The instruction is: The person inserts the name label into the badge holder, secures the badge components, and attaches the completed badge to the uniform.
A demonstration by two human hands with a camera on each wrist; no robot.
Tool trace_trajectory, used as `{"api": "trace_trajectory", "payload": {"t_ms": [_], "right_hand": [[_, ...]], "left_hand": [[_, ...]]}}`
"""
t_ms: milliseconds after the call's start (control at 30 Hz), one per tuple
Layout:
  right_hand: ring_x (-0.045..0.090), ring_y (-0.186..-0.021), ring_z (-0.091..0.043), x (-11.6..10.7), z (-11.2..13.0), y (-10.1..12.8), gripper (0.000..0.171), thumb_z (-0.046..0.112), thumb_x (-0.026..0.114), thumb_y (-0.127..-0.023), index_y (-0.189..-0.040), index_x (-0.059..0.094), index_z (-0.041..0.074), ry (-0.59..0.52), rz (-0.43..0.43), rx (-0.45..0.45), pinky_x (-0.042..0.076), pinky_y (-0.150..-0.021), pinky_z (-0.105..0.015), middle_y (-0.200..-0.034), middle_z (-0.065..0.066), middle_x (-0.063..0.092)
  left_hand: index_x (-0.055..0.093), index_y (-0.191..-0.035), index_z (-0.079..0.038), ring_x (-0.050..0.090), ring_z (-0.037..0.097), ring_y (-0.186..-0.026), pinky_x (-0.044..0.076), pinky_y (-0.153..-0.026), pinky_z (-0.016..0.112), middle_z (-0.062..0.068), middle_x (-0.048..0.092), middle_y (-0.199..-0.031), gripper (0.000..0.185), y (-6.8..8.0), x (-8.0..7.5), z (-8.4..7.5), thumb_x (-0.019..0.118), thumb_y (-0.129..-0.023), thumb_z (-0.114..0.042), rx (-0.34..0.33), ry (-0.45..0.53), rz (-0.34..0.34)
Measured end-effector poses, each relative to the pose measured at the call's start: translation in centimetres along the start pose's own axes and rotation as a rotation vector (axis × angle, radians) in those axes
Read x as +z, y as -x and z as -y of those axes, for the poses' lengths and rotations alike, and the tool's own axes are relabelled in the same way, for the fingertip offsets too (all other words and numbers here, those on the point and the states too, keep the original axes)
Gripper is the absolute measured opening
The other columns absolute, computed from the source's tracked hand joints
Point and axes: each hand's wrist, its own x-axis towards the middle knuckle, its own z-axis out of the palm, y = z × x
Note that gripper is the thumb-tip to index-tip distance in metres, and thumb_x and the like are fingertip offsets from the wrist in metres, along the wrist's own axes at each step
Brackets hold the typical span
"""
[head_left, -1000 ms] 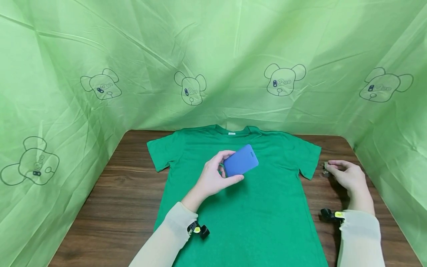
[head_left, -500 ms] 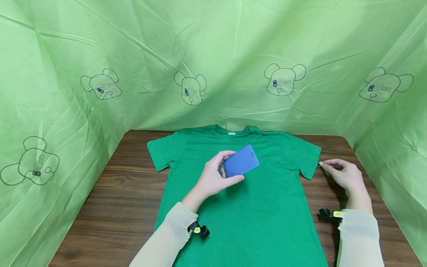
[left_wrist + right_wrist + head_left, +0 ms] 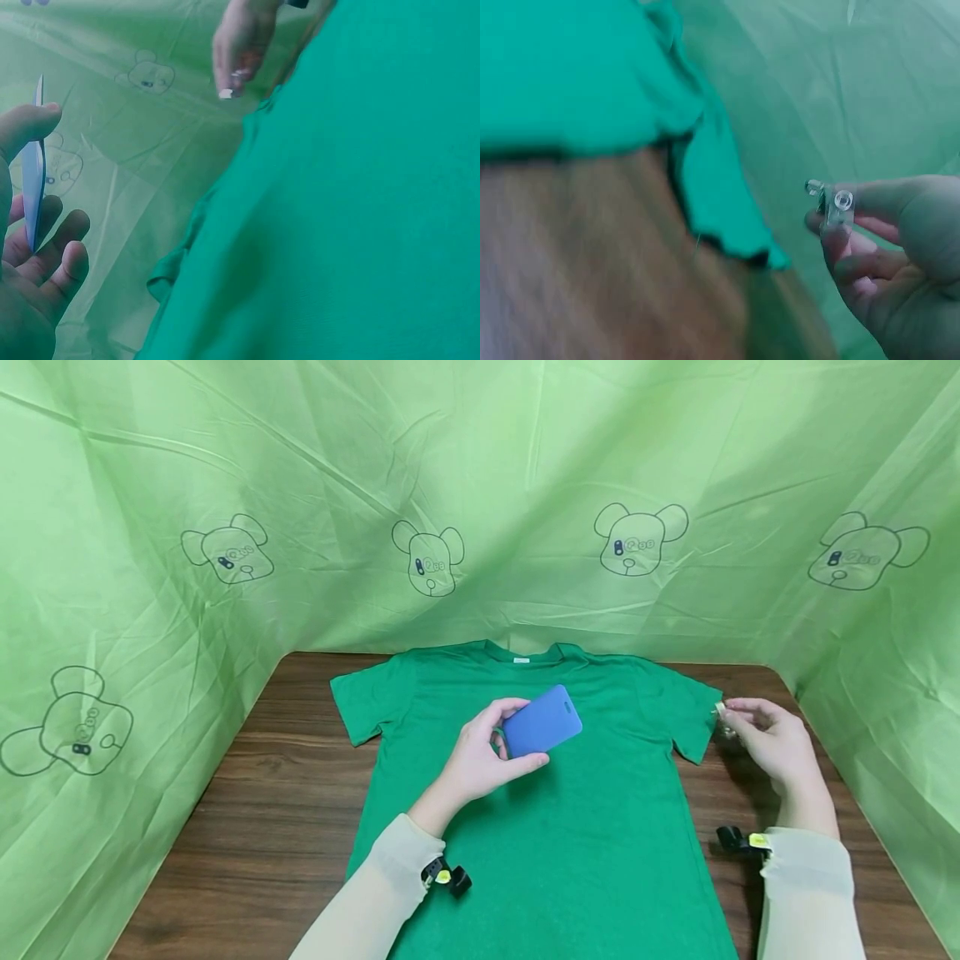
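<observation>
My left hand (image 3: 480,756) holds a flat blue badge holder (image 3: 542,723) by its edges, tilted above the green T-shirt (image 3: 600,827). A small slot shows at the holder's upper right end. In the left wrist view the holder (image 3: 33,180) appears edge-on between thumb and fingers. Beside the shirt's right sleeve, my right hand (image 3: 776,743) pinches a small badge clip (image 3: 721,710). The right wrist view shows that clip's clear strap with a round metal snap (image 3: 843,200) at my fingertips; part of it is hidden by them.
The T-shirt lies spread on a brown wooden table (image 3: 262,802), collar toward the back. Light green fabric (image 3: 517,460) with printed bear heads hangs behind and along both sides. Each sleeve cuff carries a small black camera (image 3: 459,882).
My right hand has lifted the badge clip from the table right of the sleeve, bringing it slightly left and up. The left hand and badge holder have stayed in place.
</observation>
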Motion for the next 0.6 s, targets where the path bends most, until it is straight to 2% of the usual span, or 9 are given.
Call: {"api": "trace_trajectory", "payload": {"t_ms": [200, 433, 600], "right_hand": [[0.065, -0.085, -0.005, 1.4, 4.4, 0.0, 0.033, 0.021, 0.069, -0.110, -0.142, 0.071, 0.011, -0.215, 0.030, -0.102, 0.054, -0.070, -0.017, -0.106, 0.014, 0.072], [0.068, -0.083, -0.010, 3.8, 8.9, 0.6, 0.034, 0.005, 0.071, -0.107, -0.140, 0.070, 0.000, -0.285, 0.078, -0.256, 0.057, -0.074, -0.018, -0.105, 0.010, 0.072], [0.070, -0.094, -0.009, 4.9, 11.6, 1.7, 0.034, 0.006, 0.072, -0.106, -0.139, 0.069, -0.002, -0.325, 0.135, -0.298, 0.058, -0.078, -0.018, -0.111, 0.006, 0.075]], "left_hand": [[0.058, -0.151, -0.023, 0.061, 0.018, -0.083, 0.059, -0.067, 0.045, 0.000, 0.068, -0.130, 0.073, 0.0, 0.1, 0.1, 0.094, -0.087, -0.031, -0.004, 0.000, 0.003], [0.058, -0.151, -0.024, 0.061, 0.018, -0.085, 0.058, -0.067, 0.045, -0.001, 0.068, -0.130, 0.073, 0.0, 0.1, 0.2, 0.095, -0.088, -0.031, -0.003, 0.008, 0.000], [0.058, -0.151, -0.025, 0.061, 0.018, -0.086, 0.058, -0.067, 0.044, -0.002, 0.068, -0.130, 0.073, 0.0, 0.0, 0.1, 0.095, -0.088, -0.032, -0.004, 0.012, 0.002]]}}
